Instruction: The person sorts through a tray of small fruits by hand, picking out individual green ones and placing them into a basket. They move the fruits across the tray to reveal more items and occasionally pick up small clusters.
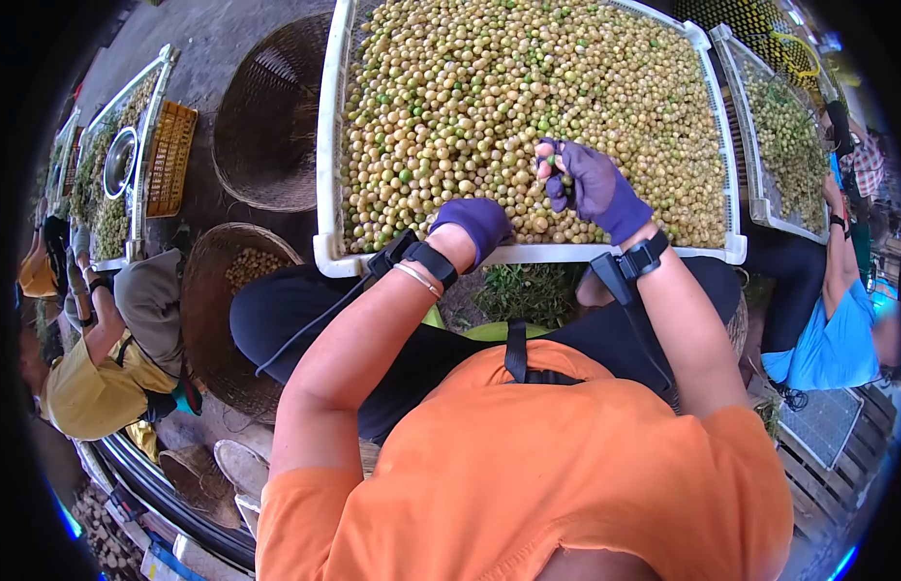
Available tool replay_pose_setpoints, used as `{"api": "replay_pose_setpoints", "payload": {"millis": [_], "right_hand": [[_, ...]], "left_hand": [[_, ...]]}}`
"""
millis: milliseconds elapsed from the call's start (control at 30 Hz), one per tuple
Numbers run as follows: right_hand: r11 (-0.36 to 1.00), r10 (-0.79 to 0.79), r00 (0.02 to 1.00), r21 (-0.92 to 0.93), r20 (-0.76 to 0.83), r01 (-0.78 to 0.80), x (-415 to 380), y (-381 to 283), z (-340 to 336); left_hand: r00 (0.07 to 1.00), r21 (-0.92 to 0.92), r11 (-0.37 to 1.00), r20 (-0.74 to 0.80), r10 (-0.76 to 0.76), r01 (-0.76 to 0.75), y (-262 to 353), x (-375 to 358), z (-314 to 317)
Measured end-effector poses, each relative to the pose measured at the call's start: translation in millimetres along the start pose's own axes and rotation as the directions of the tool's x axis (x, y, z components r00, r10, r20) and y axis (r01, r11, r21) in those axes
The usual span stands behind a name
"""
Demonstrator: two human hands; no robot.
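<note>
A wide white plastic tray (326, 184) in front of me is heaped with small round fruits (470, 107), mostly pale yellow with some green. Both my hands wear purple gloves; bare fingertips show on the right one. Over the near part of the heap, my right hand (597, 192) is closed, its fingertips pinching a small green fruit (565, 180). My left hand (477, 227) lies low at the tray's near rim, touching the fruits. It is curled over, and its fingers and anything in them are hidden beneath it.
Left of the tray stand two wicker baskets, a dark one (266, 116) and one with some fruits (203, 320). Beyond is an orange crate (171, 160). People work at other trays on both sides (765, 208). Green stems (528, 293) lie below my tray.
</note>
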State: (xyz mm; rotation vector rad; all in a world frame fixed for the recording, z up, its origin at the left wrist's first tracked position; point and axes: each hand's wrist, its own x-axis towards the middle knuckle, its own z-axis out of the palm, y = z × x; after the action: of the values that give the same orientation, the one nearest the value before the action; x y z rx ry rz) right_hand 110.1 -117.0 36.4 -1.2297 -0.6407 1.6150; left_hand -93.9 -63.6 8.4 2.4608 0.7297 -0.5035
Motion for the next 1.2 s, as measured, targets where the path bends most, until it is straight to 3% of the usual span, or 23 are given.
{"api": "replay_pose_setpoints", "payload": {"millis": [200,267,333,400,467,500,533,567,633,700,767,800,833,867,900,933,1000,1033,1100,1167,1200], "right_hand": [[0.999,0.044,0.998,0.001,-0.038,-0.044,-9,-14,21],[0.998,0.022,0.998,-0.063,-0.053,-0.025,-10,-21,32],[0.936,0.009,0.999,-0.352,-0.043,-0.023,2,-17,42],[0.782,0.002,0.999,-0.623,-0.033,-0.023,14,-9,55],[0.385,-0.065,0.972,-0.894,0.224,0.231,32,22,36],[0.142,-0.048,0.934,-0.923,0.354,0.357,38,31,31],[0.206,0.088,0.969,-0.956,0.23,0.208,37,19,37],[0.282,-0.155,0.943,-0.902,0.294,0.328,43,37,19],[0.285,-0.077,0.993,-0.952,0.092,0.11,37,12,19],[0.509,-0.069,0.997,-0.861,-0.046,-0.004,20,-18,21],[0.625,-0.047,0.993,-0.779,-0.107,-0.054,-1,-58,35],[0.637,-0.11,0.989,-0.771,-0.095,-0.003,-14,-80,48],[0.646,-0.172,0.982,-0.761,-0.08,0.052,-25,-101,61],[0.69,-0.211,0.975,-0.717,-0.067,0.1,-33,-118,71],[0.73,-0.249,0.967,-0.667,-0.055,0.15,-40,-132,81],[0.756,-0.321,0.946,-0.611,-0.033,0.235,-47,-143,93],[0.76,-0.424,0.904,-0.52,0.057,0.389,-48,-148,99],[0.766,-0.415,0.906,-0.505,0.085,0.398,-43,-144,104],[0.778,-0.397,0.907,-0.473,0.14,0.413,-28,-118,123],[0.671,-0.363,0.88,-0.569,0.307,0.476,8,-60,125],[0.477,-0.335,0.848,-0.702,0.41,0.528,23,-29,122]], "left_hand": [[0.999,0.189,0.981,0.044,0.025,-0.033,-6,-9,-6],[0.993,0.205,0.971,0.022,0.119,-0.121,-16,-10,-2],[0.98,0.232,0.953,0.017,0.199,-0.197,-20,-9,0],[0.971,0.203,0.952,-0.019,0.237,-0.228,-20,-9,3],[0.969,0.205,0.95,-0.023,0.247,-0.237,-18,-10,2],[0.972,0.222,0.948,-0.008,0.235,-0.227,-16,-11,1],[0.976,0.236,0.948,0.007,0.22,-0.215,-16,-12,0],[0.973,0.232,0.947,-0.014,0.229,-0.22,-16,-14,0],[0.966,0.222,0.947,-0.064,0.252,-0.232,-16,-16,2],[0.973,0.07,0.976,-0.088,0.212,-0.207,-19,-12,4],[0.982,-0.063,0.982,-0.077,0.175,-0.18,-26,0,12],[0.98,-0.241,0.95,-0.05,0.192,-0.198,-28,-2,-3],[0.967,-0.272,0.946,-0.227,0.113,-0.174,-32,-4,1],[0.988,-0.634,0.772,-0.146,-0.059,-0.047,-29,-16,-17],[0.982,-0.883,0.461,-0.006,-0.191,0.084,-26,-29,-36],[0.954,-0.839,0.486,-0.297,-0.031,-0.245,-44,-35,-32],[0.976,-0.971,-0.103,-0.216,-0.013,-0.216,-65,-55,-33],[0.985,-0.909,-0.383,-0.175,-0.004,-0.163,-74,-67,-38],[0.983,-0.811,-0.561,-0.183,-0.024,-0.165,-83,-88,-45],[0.981,-0.799,-0.568,-0.152,-0.123,-0.195,-102,-101,-38],[0.966,-0.827,-0.508,-0.147,-0.214,-0.238,-102,-105,-38]]}}
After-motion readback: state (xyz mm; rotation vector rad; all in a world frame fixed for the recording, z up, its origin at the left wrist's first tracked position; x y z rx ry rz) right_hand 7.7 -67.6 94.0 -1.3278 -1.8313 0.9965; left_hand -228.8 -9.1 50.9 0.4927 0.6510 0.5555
